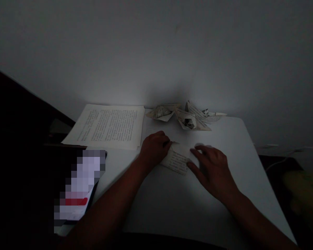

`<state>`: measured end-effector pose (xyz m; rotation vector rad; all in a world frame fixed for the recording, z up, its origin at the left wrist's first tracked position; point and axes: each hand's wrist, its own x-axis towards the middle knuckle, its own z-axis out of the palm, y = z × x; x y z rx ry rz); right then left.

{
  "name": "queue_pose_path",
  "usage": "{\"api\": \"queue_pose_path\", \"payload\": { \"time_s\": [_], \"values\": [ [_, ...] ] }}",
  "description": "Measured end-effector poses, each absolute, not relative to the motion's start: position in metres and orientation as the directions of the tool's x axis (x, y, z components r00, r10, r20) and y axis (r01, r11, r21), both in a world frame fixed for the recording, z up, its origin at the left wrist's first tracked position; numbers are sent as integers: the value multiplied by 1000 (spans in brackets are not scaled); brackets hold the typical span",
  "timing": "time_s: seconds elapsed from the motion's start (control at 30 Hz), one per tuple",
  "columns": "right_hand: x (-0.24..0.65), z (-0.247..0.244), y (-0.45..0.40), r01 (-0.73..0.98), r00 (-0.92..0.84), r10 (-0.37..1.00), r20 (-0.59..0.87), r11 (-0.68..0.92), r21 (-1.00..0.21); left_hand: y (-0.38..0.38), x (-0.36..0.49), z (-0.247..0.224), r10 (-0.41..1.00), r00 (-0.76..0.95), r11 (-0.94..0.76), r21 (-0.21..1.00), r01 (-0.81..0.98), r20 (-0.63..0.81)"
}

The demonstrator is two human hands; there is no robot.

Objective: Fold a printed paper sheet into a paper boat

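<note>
A small folded piece of printed paper (177, 161) lies on the white table between my hands. My left hand (155, 147) is closed on its upper left edge, thumb and fingers pinched together. At the paper's right side, my right hand (211, 166) has thumb and fingers apart, with the fingertips close to the edge; whether they touch it I cannot tell. Behind the hands stand several folded paper boats, among them one at the left (162, 113) and one in front (190, 121), made from similar printed sheets.
A stack of printed sheets (109, 125) lies at the table's back left, by the grey wall (156, 52). Left of my forearm is a phone (80, 187) with a lit, blurred screen. The white table (245, 163) ends at the right, where a pale cable (279, 161) runs beyond it.
</note>
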<state>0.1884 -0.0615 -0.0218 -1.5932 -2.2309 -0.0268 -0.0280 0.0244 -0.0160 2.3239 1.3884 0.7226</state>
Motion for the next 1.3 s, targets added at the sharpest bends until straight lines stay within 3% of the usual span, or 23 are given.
{"api": "queue_pose_path", "payload": {
  "time_s": [0.4,0.6,0.87,1.3],
  "values": [
    [176,-17,-57,952,-244,922,301,287,-105,23,-29,-12,873,419,-485,525,700,247],
    [182,-22,-48,914,-222,896,385,329,-237,22,-33,-12,831,463,-556,492,670,308],
    [179,-15,-38,769,-129,863,489,399,-500,12,-22,-9,632,601,-772,467,431,490],
    [183,-13,-39,753,12,899,438,280,-595,5,-12,-7,519,627,-849,268,454,582]
  ]
}}
